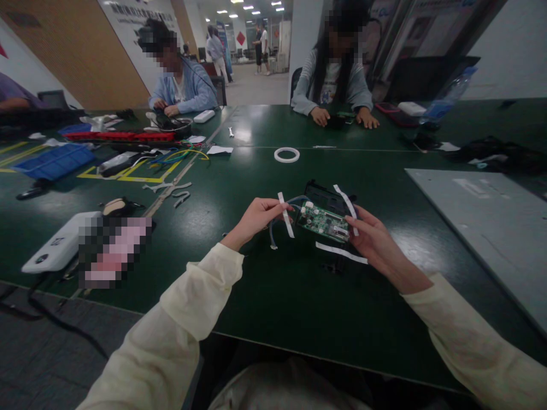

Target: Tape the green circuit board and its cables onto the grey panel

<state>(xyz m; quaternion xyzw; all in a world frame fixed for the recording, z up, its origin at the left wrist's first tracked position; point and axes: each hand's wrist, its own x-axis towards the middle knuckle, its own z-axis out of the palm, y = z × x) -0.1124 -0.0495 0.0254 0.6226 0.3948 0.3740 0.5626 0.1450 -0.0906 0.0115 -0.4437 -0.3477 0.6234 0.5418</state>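
A green circuit board [322, 222] is held tilted above the table, its right end gripped by my right hand [374, 236]. My left hand [265, 215] is closed in a pinch at the thin grey cable [272, 232], which loops from the board's left end; a small white plug hangs loose. One strip of white tape [286, 215] crosses my left fingertips. Another tape strip [343, 197] runs down to my right fingers, and a third strip [341, 252] is below the board. Behind the board is a black plastic housing [325, 192], partly hidden.
A white tape roll [286, 155] lies ahead on the green table. A grey panel [478, 228] is at right. Left are a white power bank [60, 242], tape scraps [171, 188], wires and a blue tray [55, 161]. Two people sit opposite, one handling a board.
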